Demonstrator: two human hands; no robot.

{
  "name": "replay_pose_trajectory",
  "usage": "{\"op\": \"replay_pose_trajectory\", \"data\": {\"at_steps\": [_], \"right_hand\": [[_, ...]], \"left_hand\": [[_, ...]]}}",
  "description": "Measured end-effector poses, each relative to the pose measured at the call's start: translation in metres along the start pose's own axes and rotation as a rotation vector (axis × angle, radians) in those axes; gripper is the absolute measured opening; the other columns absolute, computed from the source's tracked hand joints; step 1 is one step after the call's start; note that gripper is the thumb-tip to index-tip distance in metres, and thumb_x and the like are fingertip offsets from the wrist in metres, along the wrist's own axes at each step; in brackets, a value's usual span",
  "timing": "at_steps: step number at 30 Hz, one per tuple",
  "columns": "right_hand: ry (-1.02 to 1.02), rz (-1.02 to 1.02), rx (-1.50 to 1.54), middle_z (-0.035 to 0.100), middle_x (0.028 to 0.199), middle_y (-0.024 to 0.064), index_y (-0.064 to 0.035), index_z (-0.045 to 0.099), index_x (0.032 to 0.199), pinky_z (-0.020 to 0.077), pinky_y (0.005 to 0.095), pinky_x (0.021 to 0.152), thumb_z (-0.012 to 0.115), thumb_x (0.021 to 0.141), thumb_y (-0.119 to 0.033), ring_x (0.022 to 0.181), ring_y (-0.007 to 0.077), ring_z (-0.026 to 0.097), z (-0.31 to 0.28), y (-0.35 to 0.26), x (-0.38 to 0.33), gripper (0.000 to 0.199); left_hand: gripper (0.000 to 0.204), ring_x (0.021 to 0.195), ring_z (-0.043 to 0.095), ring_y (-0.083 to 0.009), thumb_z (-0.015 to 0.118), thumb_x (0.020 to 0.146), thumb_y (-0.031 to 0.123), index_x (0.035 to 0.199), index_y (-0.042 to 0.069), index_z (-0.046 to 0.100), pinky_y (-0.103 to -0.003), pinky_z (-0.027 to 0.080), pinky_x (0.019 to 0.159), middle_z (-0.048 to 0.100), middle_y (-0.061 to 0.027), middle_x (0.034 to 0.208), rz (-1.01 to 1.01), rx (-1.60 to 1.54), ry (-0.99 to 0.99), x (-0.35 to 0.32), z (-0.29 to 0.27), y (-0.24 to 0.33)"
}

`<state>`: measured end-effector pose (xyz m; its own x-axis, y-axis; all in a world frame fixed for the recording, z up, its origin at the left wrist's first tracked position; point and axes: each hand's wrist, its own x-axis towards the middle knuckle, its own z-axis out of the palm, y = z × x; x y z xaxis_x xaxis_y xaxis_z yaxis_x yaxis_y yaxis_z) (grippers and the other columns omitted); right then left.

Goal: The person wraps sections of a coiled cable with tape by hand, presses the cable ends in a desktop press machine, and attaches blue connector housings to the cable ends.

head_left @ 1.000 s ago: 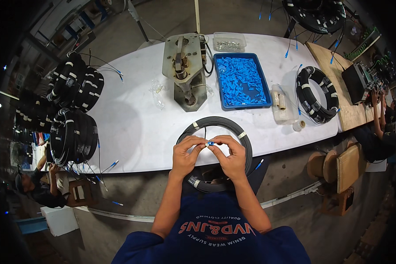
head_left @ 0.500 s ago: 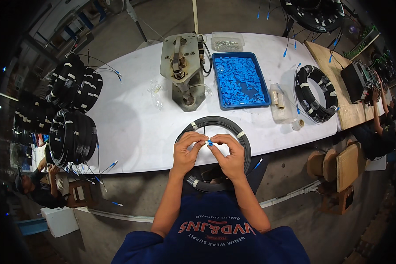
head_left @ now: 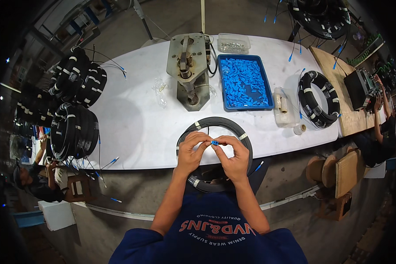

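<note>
Fingertips together, my left hand (head_left: 190,153) and my right hand (head_left: 234,157) pinch a small blue cable connector (head_left: 214,142) between them. Its fine details are too small to make out. Beneath both hands lies a coil of black cable (head_left: 245,132) bound with white tape, partly over the table's front edge. One blue-and-white cable end (head_left: 259,166) sticks out by the coil's right side. Beyond the hands, a blue tray (head_left: 270,99) holds many loose blue connector housings (head_left: 244,79).
A metal hand press (head_left: 188,72) stands left of the tray. Clear plastic boxes (head_left: 234,43), a small roll (head_left: 299,129) and a taped cable coil (head_left: 310,103) lie about it. More coils (head_left: 75,132) stack at the left. Co-workers sit at both sides.
The blue connector shows more fully between my fingertips, the white bit by my left fingers no longer showing. The view has shifted slightly; both hands stay over the coil.
</note>
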<state>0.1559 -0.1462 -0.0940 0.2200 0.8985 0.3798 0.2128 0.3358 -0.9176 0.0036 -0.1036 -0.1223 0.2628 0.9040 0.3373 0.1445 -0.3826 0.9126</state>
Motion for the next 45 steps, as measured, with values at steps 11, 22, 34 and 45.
{"op": "replay_pose_trajectory", "data": {"at_steps": [11, 22, 34, 45], "right_hand": [[0.024, 0.013, 0.058, 0.069, 0.093, 0.0112, 0.0013, 0.061, 0.100, 0.0505, 0.0295, 0.076, 0.068, 0.086, -0.001, 0.083, 0.0178, 0.064, 0.006, 0.008, -0.003, 0.016], [0.080, 0.192, 0.418, 0.062, 0.100, 0.0101, 0.0035, 0.051, 0.111, 0.0492, 0.0275, 0.085, 0.061, 0.092, 0.002, 0.092, 0.0143, 0.060, 0.009, 0.016, -0.008, 0.021], [0.018, 0.254, 0.375, 0.065, 0.103, 0.0094, 0.0050, 0.060, 0.114, 0.0492, 0.0259, 0.087, 0.067, 0.090, -0.001, 0.096, 0.0130, 0.062, -0.001, 0.008, -0.007, 0.026], [0.090, 0.166, 0.241, 0.068, 0.092, 0.0073, 0.0042, 0.067, 0.104, 0.0496, 0.0248, 0.077, 0.070, 0.089, -0.006, 0.083, 0.0107, 0.062, -0.003, 0.007, -0.001, 0.019]], "left_hand": [[0.012, 0.083, 0.066, -0.0172, 0.070, 0.089, 0.014, 0.096, 0.004, 0.070, -0.032, 0.048, 0.085, 0.071, -0.0045, 0.086, -0.134, -0.033, 0.043, -0.002, 0.010, 0.010], [0.013, 0.081, 0.061, -0.0162, 0.068, 0.089, 0.012, 0.098, 0.002, 0.069, -0.030, 0.046, 0.075, 0.070, -0.0071, 0.089, -0.007, -0.008, -0.066, 0.002, 0.005, 0.006], [0.011, 0.076, 0.055, -0.0075, 0.064, 0.092, 0.009, 0.097, -0.001, 0.068, -0.024, 0.045, 0.070, 0.065, -0.0019, 0.083, -0.182, -0.175, -0.046, -0.005, 0.008, 0.004], [0.011, 0.072, 0.055, -0.0065, 0.067, 0.092, 0.010, 0.096, -0.001, 0.068, -0.023, 0.045, 0.066, 0.065, -0.0019, 0.081, -0.234, -0.307, -0.036, -0.006, 0.017, 0.007]]}}
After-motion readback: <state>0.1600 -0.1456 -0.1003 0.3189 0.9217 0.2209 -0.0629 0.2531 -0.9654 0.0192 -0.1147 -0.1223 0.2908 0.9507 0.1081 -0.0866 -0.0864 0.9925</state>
